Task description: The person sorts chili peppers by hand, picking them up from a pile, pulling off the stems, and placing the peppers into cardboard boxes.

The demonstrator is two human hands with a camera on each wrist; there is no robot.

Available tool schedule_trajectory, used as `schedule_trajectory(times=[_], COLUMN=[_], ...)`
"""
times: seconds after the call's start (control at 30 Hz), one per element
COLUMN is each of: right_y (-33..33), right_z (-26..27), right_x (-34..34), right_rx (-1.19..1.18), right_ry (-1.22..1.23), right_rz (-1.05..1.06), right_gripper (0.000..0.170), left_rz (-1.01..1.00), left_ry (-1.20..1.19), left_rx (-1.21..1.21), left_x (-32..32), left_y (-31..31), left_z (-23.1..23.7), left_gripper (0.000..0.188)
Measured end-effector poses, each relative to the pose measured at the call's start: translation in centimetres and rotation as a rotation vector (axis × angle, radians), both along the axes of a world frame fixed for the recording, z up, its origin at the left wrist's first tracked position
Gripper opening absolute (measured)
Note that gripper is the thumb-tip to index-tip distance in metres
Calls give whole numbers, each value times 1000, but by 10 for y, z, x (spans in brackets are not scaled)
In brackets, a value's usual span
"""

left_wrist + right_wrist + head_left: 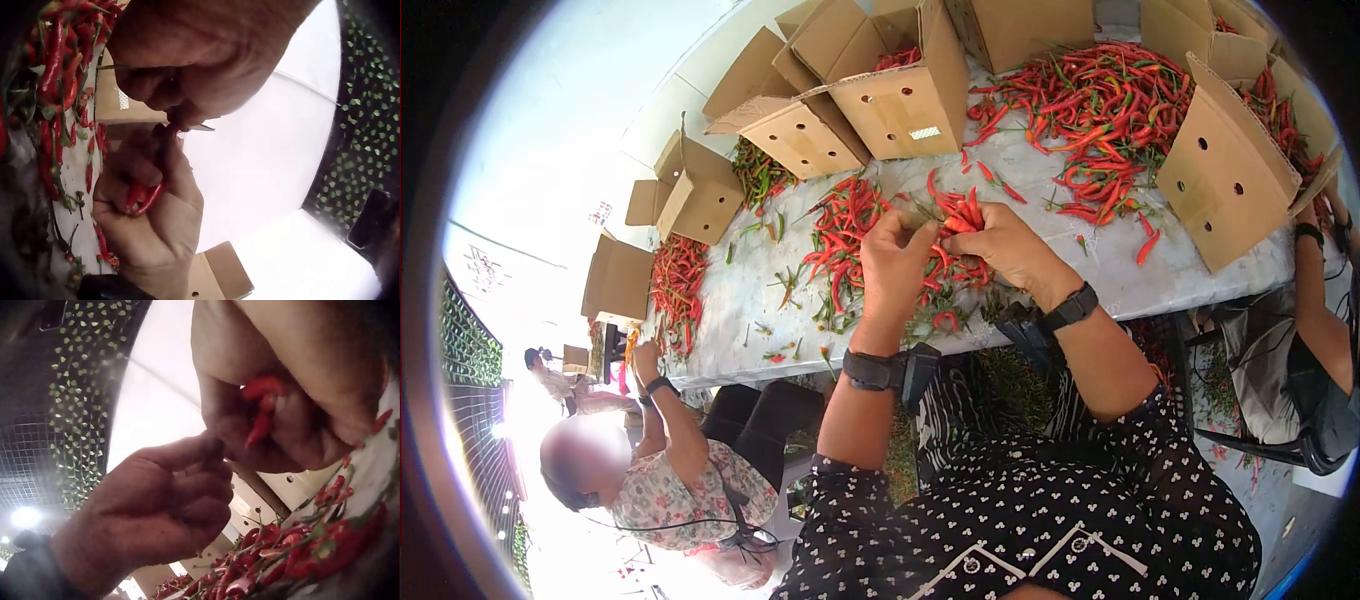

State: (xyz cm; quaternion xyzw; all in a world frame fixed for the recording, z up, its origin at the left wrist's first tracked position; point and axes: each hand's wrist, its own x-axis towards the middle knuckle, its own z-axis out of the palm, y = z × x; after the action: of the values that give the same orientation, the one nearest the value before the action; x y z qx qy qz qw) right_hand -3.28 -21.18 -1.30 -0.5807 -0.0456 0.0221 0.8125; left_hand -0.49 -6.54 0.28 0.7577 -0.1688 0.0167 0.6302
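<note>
Red chillies [962, 212], a small bunch of them, sat in the curl of the right hand [1005, 245], up above the right side of the near chilli heap [840, 225], and look at this: one slim chilli [170, 131] bridged the two hands, much of it hidden! The left hand [895, 250] met its partner over that same heap, thumb and forefinger pinching the bridging chilli's end, the other fingers folded in. Stalk or flesh between those tips? I could not tell, though a thin green stalk [115, 67] poked out beside the folded fingers.

Good handling here, in my judgement, called for a pinch set close to where stalk met fruit, a gentle, steady pull, and a light palm, so nothing bruised or dropped back onto the heap.

And the lie of it: the bunch nestled inside the right hand's bent fingers, red ends showing past them, while the slim one ran between both sets of fingertips.

Out wider! Loose stalks [786, 288] littered the marbled tabletop [735, 300] left of the heap, a punched cardboard box [900, 110] stood behind it, a bigger chilli pile [1100, 100] spread behind and to its right, and a neighbour in a floral top [690, 495] sat away to its left
</note>
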Motion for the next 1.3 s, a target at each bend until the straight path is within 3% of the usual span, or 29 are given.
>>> schedule_trajectory(times=[0.03, 0.07, 0.13, 0.27, 0.33, 0.37, 0.4, 0.47, 0.5, 0.57, 0.7, 0.77, 0.87, 1.0, 1.17, 1.3], right_y=[0, 0, 1, -12, -16, -22, -24, -24, -22, -16, -16, -12, -11, 0, 0, 6], right_z=[1, 2, 6, 5, 2, -6, -6, -6, -6, -7, -10, -8, -3, -7, -18, -13], right_x=[-1, -2, -4, 2, 6, 10, 10, 9, 9, 9, 10, 10, 8, 8, 15, 10], right_rx=[-66, -67, -55, 22, 279, 377, 378, 418, 416, 385, 333, 283, 176, 255, 309, 285], right_ry=[-5, -4, 57, 101, 164, 182, 182, 166, 163, 84, 87, 87, 145, 102, 142, 79], right_rz=[14, 16, 53, 57, -177, -90, -88, -23, -24, -113, -91, -146, -76, -84, -139, -166], right_gripper=[24, 24, 23, 20, 17, 17, 17, 18, 18, 15, 16, 20, 17, 14, 16, 14], left_rz=[35, 38, 217, 293, -325, -428, -427, -213, -212, -179, -153, -68, 23, 48, -104, -53], left_ry=[-149, -148, -789, -780, -30, 111, 112, -601, -605, -660, -632, -525, -345, -344, -502, -384], left_rx=[122, 121, 564, 619, 672, 613, 613, 793, 791, 1040, 1038, 774, 604, 569, 439, 390], left_x=[0, 1, 2, 8, -1, 1, 5, 14, 20, 29, 31, 32, 24, 11, 1, -4], left_y=[1, 3, 5, 23, 32, 32, 29, 23, 22, 21, 20, 21, 15, 3, -2, 0], left_z=[0, 0, 8, 22, 39, 35, 29, 12, 2, -14, -13, -10, 4, 10, 3, -1], left_gripper=[12, 12, 13, 12, 12, 13, 13, 16, 16, 19, 21, 22, 19, 16, 14, 17])
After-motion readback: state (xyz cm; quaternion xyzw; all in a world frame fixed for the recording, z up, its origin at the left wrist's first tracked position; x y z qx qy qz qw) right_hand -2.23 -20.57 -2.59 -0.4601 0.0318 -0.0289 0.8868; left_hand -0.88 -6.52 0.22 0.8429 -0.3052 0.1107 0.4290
